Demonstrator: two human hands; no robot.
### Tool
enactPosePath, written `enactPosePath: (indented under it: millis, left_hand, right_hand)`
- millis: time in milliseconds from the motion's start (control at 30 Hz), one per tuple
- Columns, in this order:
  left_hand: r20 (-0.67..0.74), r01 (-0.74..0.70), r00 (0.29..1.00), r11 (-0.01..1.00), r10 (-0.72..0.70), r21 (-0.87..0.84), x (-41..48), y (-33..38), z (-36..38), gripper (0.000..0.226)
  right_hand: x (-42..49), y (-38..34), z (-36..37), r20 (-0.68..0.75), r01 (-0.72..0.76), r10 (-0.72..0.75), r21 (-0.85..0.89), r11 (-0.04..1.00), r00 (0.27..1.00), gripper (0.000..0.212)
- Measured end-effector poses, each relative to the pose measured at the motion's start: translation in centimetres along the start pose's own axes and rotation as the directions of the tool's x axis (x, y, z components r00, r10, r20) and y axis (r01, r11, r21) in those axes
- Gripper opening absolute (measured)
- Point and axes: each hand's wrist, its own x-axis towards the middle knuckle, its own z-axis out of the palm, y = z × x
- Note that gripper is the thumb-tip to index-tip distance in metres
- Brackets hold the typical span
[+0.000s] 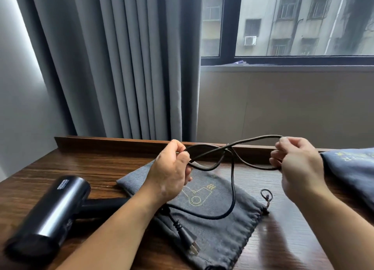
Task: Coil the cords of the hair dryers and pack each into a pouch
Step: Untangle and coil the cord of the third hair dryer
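- Grey drawstring pouch (218, 229): lies flat on the wooden desk (81, 168), hair-dryer emblem up, drawstring knot (266, 198) at its right side.
- Left hand (172, 168): above the pouch's far left corner, fingers curled round one end of the cord loops.
- Right hand (297, 164): above and right of the pouch, pinching the loops' other end.
- Black cord (233, 176): crossing loops held in the air between both hands, over the pouch's far edge. One strand drops onto the pouch and curves across it.
- Plug (190, 243): rests on the pouch's near left part.
- Black hair dryer (50, 213): on its side left of the pouch, handle pointing toward it.
- Second pouch (352, 168): right of the pouch, cut off by the frame.
- Raised desk rim (121, 143): runs behind the pouch. Open wood shows behind-left and near-right of the pouch.
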Motion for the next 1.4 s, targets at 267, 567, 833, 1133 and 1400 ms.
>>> enactPosePath:
  millis: [267,567,833,1133,1400]
  left_hand:
    - [0.077,-0.151,0.988,0.946,0.134,0.288,-0.7,0.4,0.5,0.015]
    - [0.032,-0.176,0.984,0.916,0.177,0.361,-1.2,1.1,0.9,0.018]
    - [0.210,-0.210,0.970,0.861,0.124,0.463,-0.5,1.1,0.8,0.019]
    - [-0.078,0.094,0.992,0.995,-0.095,-0.019,0.3,-0.7,0.0,0.015]
    - [0.093,-0.081,0.994,0.979,0.065,0.185,-1.1,0.0,1.3,0.013]
  right_hand:
    - [-5.0,0.0,1.7,0.585,0.827,-0.585,-0.378,0.416,0.562,0.051]
    - [-4.9,0.6,2.7,0.635,0.940,-0.698,-0.284,0.188,0.331,0.006]
    - [-3.9,-0.6,1.6,0.202,0.592,-0.557,-0.335,0.733,0.805,0.011]
    - [-1.6,-0.9,-0.5,0.303,0.358,-0.194,-0.745,0.563,0.933,0.005]
    - [-7.0,-0.4,2.1,0.817,0.907,-0.397,-0.354,0.228,0.419,0.042]
